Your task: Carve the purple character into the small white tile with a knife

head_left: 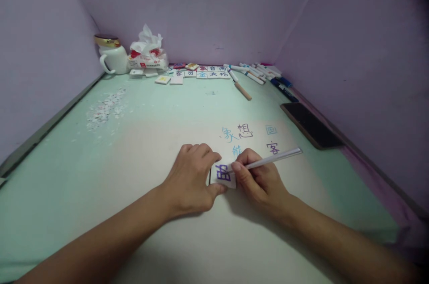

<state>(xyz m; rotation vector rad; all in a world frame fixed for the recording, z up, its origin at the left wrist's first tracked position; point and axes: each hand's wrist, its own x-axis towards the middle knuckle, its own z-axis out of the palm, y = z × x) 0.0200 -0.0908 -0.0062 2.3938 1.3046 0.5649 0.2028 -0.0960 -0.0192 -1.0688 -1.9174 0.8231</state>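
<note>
A small white square tile [228, 181] with a purple written character lies on the pale green table in front of me. My left hand [196, 179] grips its left side, fingers at the top edge and thumb at the bottom. In my right hand [256, 177] is a slim silvery pen-like tool [279, 156], pinched between thumb and fingers. Its tip points at the character on the tile, though the exact contact is too small to tell. Blue and dark characters [244, 131] are written on the tabletop just beyond my hands.
Along the back stand a white mug [115, 60], a tissue pack [147, 58], several character tiles [212, 75] and several markers [254, 77]. A dark phone [311, 125] lies at the right edge. White crumbs [105, 107] are scattered at the left. Walls enclose the table [67, 194].
</note>
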